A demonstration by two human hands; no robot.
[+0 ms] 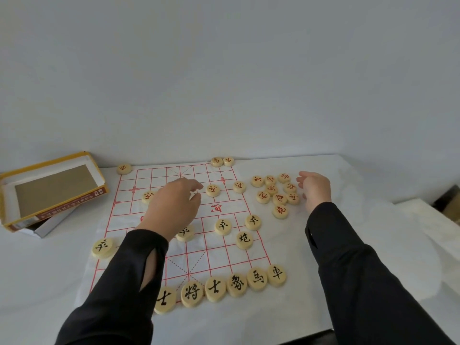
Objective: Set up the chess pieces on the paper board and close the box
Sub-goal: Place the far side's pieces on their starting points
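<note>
Black pieces (191,293) are mostly set on the near rows of the paper board (159,176), red only partly, a red cluster (278,199) is left on the bench (49,270) by the empty, relaxed right hand (315,189), the left hand (174,205) is held over mid-board, hold not discernible, and the box (54,188) is left open.

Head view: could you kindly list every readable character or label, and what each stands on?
"士": black guard piece
"将": black general piece
"象": black elephant piece
"馬": black horse piece
"車": black chariot piece
"炮": black cannon piece
"卒": black soldier piece
"兵", upside down: red soldier piece
"河", upside down: paper board
Print on box side: too small to read.
</note>
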